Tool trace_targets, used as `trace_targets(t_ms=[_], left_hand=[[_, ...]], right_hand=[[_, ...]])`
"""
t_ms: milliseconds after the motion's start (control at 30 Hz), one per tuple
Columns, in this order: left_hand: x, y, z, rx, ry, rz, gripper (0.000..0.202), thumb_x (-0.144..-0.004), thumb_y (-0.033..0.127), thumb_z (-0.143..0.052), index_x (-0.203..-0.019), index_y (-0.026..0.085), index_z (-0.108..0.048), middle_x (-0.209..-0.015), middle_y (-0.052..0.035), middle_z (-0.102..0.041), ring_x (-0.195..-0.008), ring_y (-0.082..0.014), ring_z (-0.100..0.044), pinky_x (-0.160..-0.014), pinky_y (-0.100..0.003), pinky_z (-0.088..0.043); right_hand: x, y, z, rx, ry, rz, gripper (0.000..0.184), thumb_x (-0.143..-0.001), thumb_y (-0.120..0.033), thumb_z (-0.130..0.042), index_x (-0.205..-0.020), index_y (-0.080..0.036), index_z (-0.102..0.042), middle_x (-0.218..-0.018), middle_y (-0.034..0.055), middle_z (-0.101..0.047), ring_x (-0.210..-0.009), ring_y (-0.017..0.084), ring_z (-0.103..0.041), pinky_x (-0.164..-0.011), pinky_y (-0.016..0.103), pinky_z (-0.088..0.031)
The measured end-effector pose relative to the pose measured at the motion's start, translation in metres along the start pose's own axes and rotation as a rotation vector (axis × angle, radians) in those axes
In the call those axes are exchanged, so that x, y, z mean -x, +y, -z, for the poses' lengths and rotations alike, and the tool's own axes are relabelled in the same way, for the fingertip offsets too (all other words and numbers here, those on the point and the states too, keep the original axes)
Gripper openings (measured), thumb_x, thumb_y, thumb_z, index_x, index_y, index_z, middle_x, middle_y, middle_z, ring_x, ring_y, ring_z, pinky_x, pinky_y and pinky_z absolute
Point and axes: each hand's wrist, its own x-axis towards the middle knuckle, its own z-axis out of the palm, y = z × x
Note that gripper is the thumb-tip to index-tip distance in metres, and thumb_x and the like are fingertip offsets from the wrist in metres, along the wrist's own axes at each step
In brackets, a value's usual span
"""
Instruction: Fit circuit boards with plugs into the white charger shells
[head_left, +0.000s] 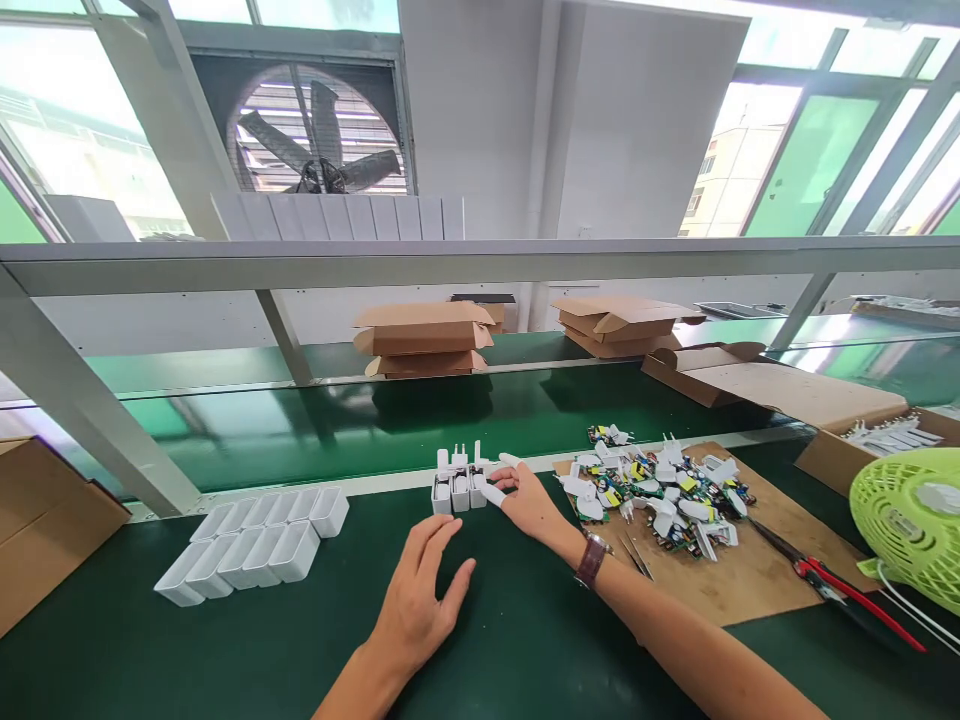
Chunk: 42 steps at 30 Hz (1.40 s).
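Several white charger housings (pixel 459 490) with plug prongs stand upright in a short row at the middle of the green bench (pixel 300 640). My right hand (pixel 532 505), with white covers on the thumb and a fingertip, is at the right end of this row. Its thumb tip touches or nearly touches the last housing, and thumb and forefinger are apart. Nearer to me, my left hand (pixel 420 590) hovers in front of the row, fingers spread, with nothing in it. Two rows of open white plastic cases (pixel 255 555) lie to the left.
At right, a pile of circuit boards with white plugs (pixel 660 490) covers part of a brown board (pixel 757 590), beside tweezers (pixel 637 558) and red-handled scissors (pixel 817 575). A green fan (pixel 911 525) and an open carton (pixel 825 455) stand farther right. A cardboard box (pixel 52 530) is at left.
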Motion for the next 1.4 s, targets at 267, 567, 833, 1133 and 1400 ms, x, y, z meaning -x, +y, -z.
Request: trace_targets(t_ms=[267,567,833,1133,1400], left_hand=[[-0.017,-0.074,0.048,-0.639,0.113,0.245,0.029,-0.098,0.033,-0.056,-0.118,0.015,-0.067,-0.126,-0.0212,-0.064,-0.127,-0.0423,-0.055,-0.101,-0.064,-0.047],[0.008,-0.132,0.063,-0.687,-0.004,0.312,0.033,-0.096,0.037,-0.045,-0.08,0.019,-0.067,-0.114,-0.0183,-0.069,-0.134,-0.0495,-0.048,-0.091,-0.072,-0.045],[-0.019,-0.072,0.04,-0.247,0.156,-0.006,0.015,-0.094,0.032,-0.061,-0.083,0.022,-0.057,-0.109,-0.0122,-0.069,-0.097,-0.0252,-0.07,-0.087,-0.041,-0.06],[0.005,-0.008,0.001,0.032,-0.132,-0.138,0.014,-0.1,0.027,-0.056,-0.087,0.022,-0.058,-0.125,-0.0116,-0.068,-0.101,-0.0215,-0.075,-0.077,-0.027,-0.063],[0.015,-0.019,-0.002,0.019,-0.219,-0.116,0.042,-0.096,0.048,-0.062,-0.132,0.026,-0.063,-0.126,-0.009,-0.072,-0.108,-0.0236,-0.076,-0.085,-0.028,-0.066]], right_hand=[[0.015,0.016,0.114,0.393,0.045,0.125,0.04,-0.088,-0.026,-0.06,-0.127,-0.02,-0.058,-0.127,0.0132,-0.066,-0.119,0.029,-0.061,-0.103,0.049,-0.05],[0.041,0.027,0.128,0.735,-0.071,0.257,0.026,-0.071,0.001,-0.053,-0.085,-0.02,-0.058,-0.105,0.0129,-0.065,-0.107,0.03,-0.055,-0.098,0.046,-0.046],[0.008,0.013,0.133,0.662,0.106,0.216,0.025,-0.08,0.001,-0.046,-0.088,-0.019,-0.059,-0.098,0.012,-0.065,-0.098,0.029,-0.056,-0.091,0.043,-0.046],[0.052,-0.023,0.098,0.29,-0.205,0.28,0.023,-0.101,-0.03,-0.054,-0.121,-0.023,-0.065,-0.106,0.0043,-0.075,-0.092,0.018,-0.073,-0.081,0.028,-0.059],[-0.017,-0.018,0.115,0.748,-0.208,0.115,0.027,-0.098,-0.02,-0.061,-0.124,-0.015,-0.066,-0.131,0.0148,-0.066,-0.12,0.025,-0.063,-0.106,0.042,-0.05]])
